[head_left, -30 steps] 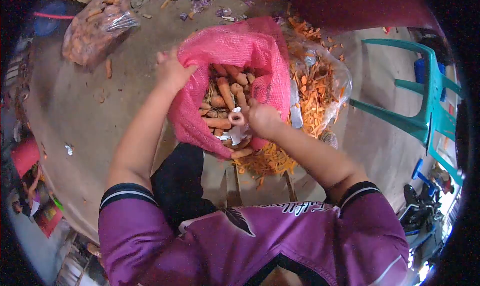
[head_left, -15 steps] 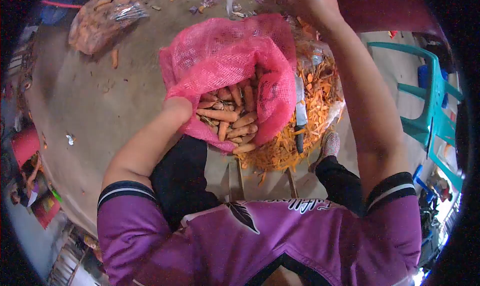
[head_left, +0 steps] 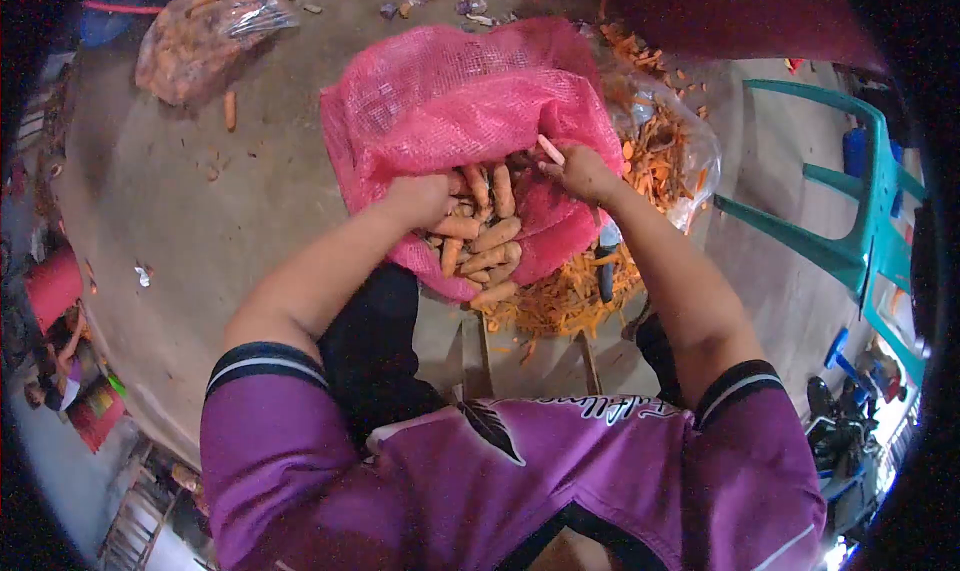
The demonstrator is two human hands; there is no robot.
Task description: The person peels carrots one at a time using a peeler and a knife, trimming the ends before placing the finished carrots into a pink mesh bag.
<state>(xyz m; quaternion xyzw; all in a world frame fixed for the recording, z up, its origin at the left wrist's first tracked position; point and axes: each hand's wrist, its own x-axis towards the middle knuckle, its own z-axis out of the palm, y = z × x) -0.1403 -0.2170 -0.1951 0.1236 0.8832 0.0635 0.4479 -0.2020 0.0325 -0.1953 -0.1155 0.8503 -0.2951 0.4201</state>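
A pink mesh sack (head_left: 450, 101) lies open in front of me, with several carrots (head_left: 495, 234) in its mouth. My left hand (head_left: 425, 201) reaches inside the left rim, curled against the carrots; its fingertips are hidden. At the sack's right rim, my right hand (head_left: 585, 174) is closed, with a thin pale pink stick-like thing (head_left: 550, 149) jutting from its fingers. What that thing is does not show clearly. Below the right forearm, a knife (head_left: 605, 279) lies with its black handle toward me, on orange carrot peelings (head_left: 570, 296).
A clear plastic bag of carrots (head_left: 205, 41) stands at the upper left, with a single carrot (head_left: 230, 111) beside it on the floor. More peelings lie in clear plastic (head_left: 705, 161) at the right. A green plastic chair (head_left: 865, 201) stands farther right.
My right hand has come down from the top of the view to the sack's right rim. My left hand has moved right, over the carrots. The sack's right side has shifted outward.
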